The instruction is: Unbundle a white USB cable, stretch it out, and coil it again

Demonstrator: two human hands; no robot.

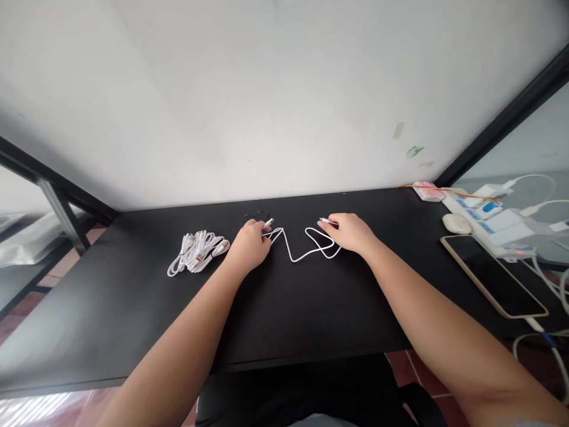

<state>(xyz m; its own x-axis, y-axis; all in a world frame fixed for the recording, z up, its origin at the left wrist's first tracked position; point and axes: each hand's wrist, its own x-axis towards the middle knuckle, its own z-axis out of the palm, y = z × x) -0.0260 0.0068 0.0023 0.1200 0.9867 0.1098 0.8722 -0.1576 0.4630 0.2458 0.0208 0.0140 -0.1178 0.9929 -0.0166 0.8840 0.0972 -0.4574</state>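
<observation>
A white USB cable [299, 258] runs loosely over the black desk between my two hands. My left hand [251, 242] is closed on the cable's end with the larger USB plug [269, 223], and some of the cable is bunched by its fingers. With the thumb and fingers pinched, my right hand [350, 231] holds the other end, whose small plug [323, 220] points left. Left of my left hand lies a heap of coiled white cables [199, 251]. Just beyond that hand, a thin black tie [258, 213] rests on the desk.
The black desk [284, 314] meets a white wall at the back. On the right are a phone [495, 276] with a charging cable, a white rounded case [456, 223], a power strip [466, 207] with several plugs, and a pink-and-white packet [429, 191].
</observation>
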